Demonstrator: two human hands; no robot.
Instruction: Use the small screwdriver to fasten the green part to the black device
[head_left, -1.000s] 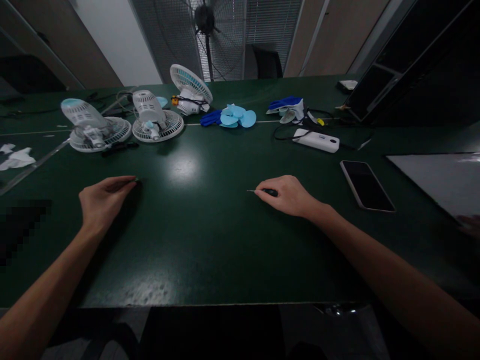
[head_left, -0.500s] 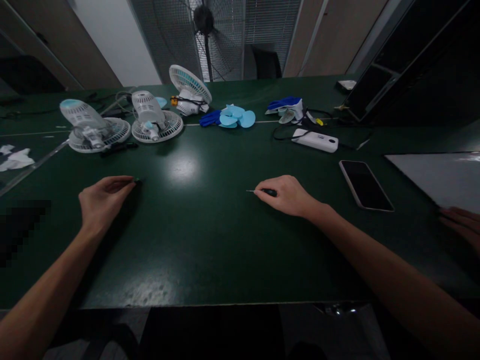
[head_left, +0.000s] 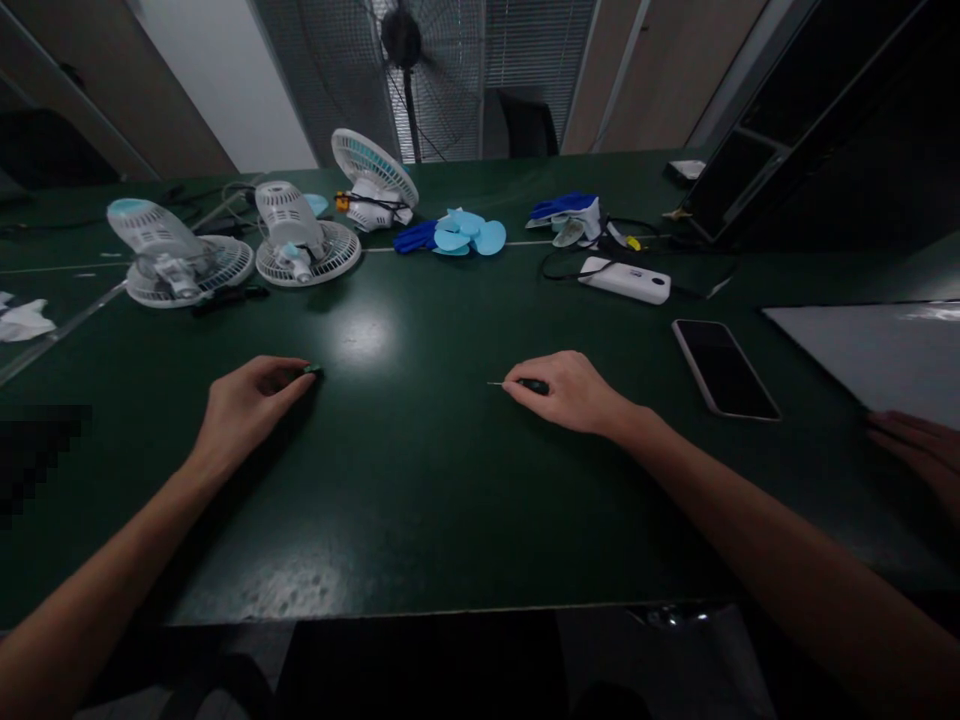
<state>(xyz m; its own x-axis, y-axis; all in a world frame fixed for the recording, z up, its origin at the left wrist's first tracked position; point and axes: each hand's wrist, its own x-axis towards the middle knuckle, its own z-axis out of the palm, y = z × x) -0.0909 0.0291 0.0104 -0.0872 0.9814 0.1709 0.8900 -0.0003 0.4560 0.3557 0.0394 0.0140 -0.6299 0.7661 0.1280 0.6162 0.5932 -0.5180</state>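
Between the thumb and fingers of my left hand point(head_left: 244, 405) is a small green piece point(head_left: 313, 370), perhaps a terminal block or circuit part; it is too small to name surely. My right hand point(head_left: 566, 390) rests on the dark green table point(head_left: 405, 480) and grips a small screwdriver point(head_left: 534, 386) with a dark handle. Its thin metal shaft points left, toward my left hand. A wide stretch of tabletop separates the two hands.
Small white fans point(head_left: 311, 250) stand at the back left. Light-blue fan blades point(head_left: 470, 232) lie beside blue gloves point(head_left: 416, 237). To the right are a white power bank point(head_left: 625, 281) and a phone point(head_left: 726, 370). Another person's hand point(head_left: 919, 445) touches a white board point(head_left: 870, 345) at the far right.
My left hand has moved right across the table with the small green piece, nearer my right hand. My right hand and the screwdriver have stayed nearly in place; the view has shifted slightly.
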